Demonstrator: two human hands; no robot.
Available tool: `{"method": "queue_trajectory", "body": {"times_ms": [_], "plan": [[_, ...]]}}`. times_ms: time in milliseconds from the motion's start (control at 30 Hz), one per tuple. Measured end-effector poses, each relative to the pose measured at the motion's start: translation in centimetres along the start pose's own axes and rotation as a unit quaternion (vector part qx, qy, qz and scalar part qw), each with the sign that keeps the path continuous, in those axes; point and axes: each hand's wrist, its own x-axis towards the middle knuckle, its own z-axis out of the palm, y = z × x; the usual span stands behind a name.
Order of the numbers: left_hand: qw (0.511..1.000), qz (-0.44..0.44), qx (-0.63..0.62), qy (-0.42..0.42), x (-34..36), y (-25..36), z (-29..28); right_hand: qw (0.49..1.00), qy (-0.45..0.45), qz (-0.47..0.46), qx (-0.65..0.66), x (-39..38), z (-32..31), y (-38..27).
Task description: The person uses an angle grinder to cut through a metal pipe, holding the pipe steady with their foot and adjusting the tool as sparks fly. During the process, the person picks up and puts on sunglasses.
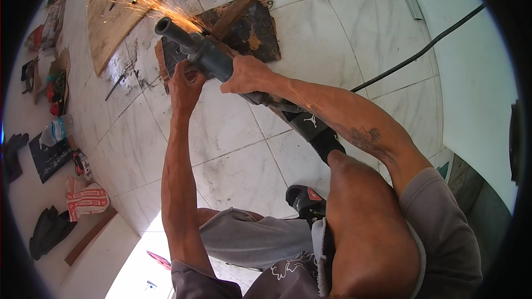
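My right hand (248, 75) grips the body of a dark angle grinder (213, 58), whose side handle (174, 30) sticks out toward the upper left. Orange sparks (155, 8) spray up and leftward from under it. My left hand (184, 83) is just below the grinder's front, fingers curled on something I cannot make out. A wooden block (234, 14) lies across a dark stained board (255, 41) beneath. A narrow wooden piece runs under the grinder toward my right shoe (307, 133); the cutting spot is hidden by the tool.
A plywood sheet (116, 39) lies at upper left on the white tiled floor (293, 166). Bags, cloths and scraps (86, 199) line the left side. A black cable (415, 52) runs toward the upper right, near a white wall (476, 88). My left shoe (302, 199) is lower centre.
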Motion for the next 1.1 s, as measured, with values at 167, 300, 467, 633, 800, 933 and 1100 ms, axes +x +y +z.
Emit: {"method": "queue_trajectory", "body": {"times_ms": [167, 300, 467, 633, 800, 933, 1100], "plan": [[1.000, 0.001, 0.008, 0.002, 0.2, -0.2, -0.1, 0.999, -0.010, -0.015, 0.034, 0.0, -0.2, 0.1], [1.000, 0.004, -0.008, -0.003, 0.1, -0.2, 0.3, 0.999, 0.022, -0.017, 0.024, 0.1, 0.2, 0.6], [1.000, 0.013, -0.006, 0.001, 0.0, -0.3, 0.0, 1.000, 0.007, -0.015, 0.021, 0.3, 0.1, 0.2], [1.000, 0.007, -0.018, 0.003, -0.2, 0.1, 0.3, 1.000, 0.020, -0.014, 0.014, -0.2, 0.2, 0.4], [1.000, 0.017, -0.002, 0.004, 0.2, -0.5, -0.1, 1.000, -0.011, -0.015, 0.005, -0.1, -0.2, -0.3], [1.000, 0.003, 0.009, 0.022, 0.3, -1.0, -0.8, 0.999, 0.020, -0.028, -0.002, 0.4, 0.0, -1.1], [0.999, 0.012, 0.015, 0.031, 0.5, -0.5, -2.0, 0.999, 0.007, -0.036, 0.008, 0.4, -0.2, -2.0]]}}
